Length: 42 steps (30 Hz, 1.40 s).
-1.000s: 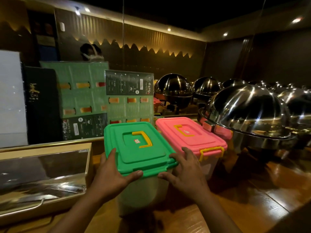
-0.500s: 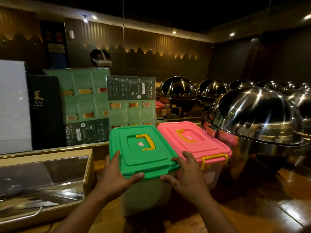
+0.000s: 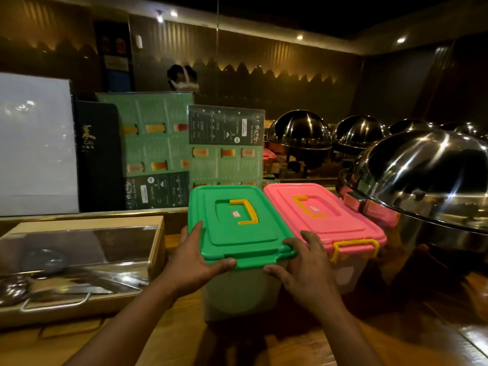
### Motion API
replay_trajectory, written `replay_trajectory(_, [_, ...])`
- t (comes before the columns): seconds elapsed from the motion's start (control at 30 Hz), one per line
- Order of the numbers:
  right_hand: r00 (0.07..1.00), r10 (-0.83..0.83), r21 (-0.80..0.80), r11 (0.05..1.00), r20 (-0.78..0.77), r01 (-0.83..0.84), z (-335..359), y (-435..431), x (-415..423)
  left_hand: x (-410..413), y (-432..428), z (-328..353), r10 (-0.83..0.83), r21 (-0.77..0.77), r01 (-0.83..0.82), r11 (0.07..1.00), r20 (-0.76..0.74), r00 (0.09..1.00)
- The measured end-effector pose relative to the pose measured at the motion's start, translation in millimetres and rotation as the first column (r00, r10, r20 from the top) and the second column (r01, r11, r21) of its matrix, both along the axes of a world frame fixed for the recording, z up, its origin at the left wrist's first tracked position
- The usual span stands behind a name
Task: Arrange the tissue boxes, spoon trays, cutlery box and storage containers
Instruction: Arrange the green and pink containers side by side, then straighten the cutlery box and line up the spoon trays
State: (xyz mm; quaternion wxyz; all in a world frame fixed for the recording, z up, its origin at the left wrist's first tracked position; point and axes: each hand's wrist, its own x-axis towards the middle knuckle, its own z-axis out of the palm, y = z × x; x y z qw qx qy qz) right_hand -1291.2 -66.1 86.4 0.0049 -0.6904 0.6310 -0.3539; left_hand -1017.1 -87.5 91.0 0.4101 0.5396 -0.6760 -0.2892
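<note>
1. Green-lidded clear plastic storage box (image 3: 237, 228) is sitting on the brown wooden desk (image 3: 171, 336), right beside a pink-lidded plastic storage box (image 3: 324, 220) on its right.
2. Both hands are gripping the green lid's near corners: the left hand (image 3: 192, 262) is wrapping round the left corner, and the right hand (image 3: 309, 270) is pinching the right corner.
3. A wooden cutlery box with a clear lid (image 3: 79, 262) is lying just left of the left hand.
4. A shiny steel dome dish (image 3: 422, 175) is standing near the pink-lidded box.

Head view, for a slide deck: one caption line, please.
Left hand and right hand hold the green-lidded container beside the pink-lidded one on a wooden counter.
</note>
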Motion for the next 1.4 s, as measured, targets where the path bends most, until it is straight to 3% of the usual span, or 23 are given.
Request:
replay_trajectory(0.27, [0.999,0.033,-0.134,0.990,-0.030,-0.036,-12,-12,-7,-5,3,7,0.013,-0.022,-0.013,1.000,-0.016,1.000])
replay_trajectory(0.47, [0.999,0.031,-0.121,0.992,0.010,-0.030,-3,2,6,4,8,1,-0.006,0.010,0.006,1.000,-0.018,1.000])
replay_trajectory(0.6, [0.988,0.110,-0.365,0.929,0.109,-0.063,14,35,51,48,27,-1,0.049,-0.064,-0.042,0.997,0.110,0.993])
replay_trajectory(0.7, [0.954,0.289,-0.473,0.853,0.075,-0.221,17,60,123,115,39,-3,0.159,-0.162,-0.130,0.978,0.185,0.970])
replay_trajectory(0.83, [0.908,0.401,-0.243,0.899,0.123,-0.364,-10,55,218,225,54,-6,0.312,-0.201,-0.266,0.943,0.254,0.915])
replay_trajectory(0.93, [0.919,0.247,0.071,0.957,0.308,-0.281,-34,38,268,307,57,-15,0.453,-0.214,-0.403,0.890,0.316,0.834])
replay_trajectory(1.0, [0.894,0.138,0.181,0.955,0.427,-0.234,-44,28,290,349,57,-24,0.522,-0.145,-0.504,0.851,0.327,0.787])
replay_trajectory(1.2, [0.818,0.031,0.243,0.948,0.575,-0.207,-70,4,323,397,58,-54,0.492,0.054,-0.514,0.856,0.216,0.843])
replay_trajectory(1.4, [0.855,-0.027,0.261,0.957,0.518,-0.129,-74,5,332,392,62,-70,0.517,-0.071,-0.513,0.855,0.191,0.834])
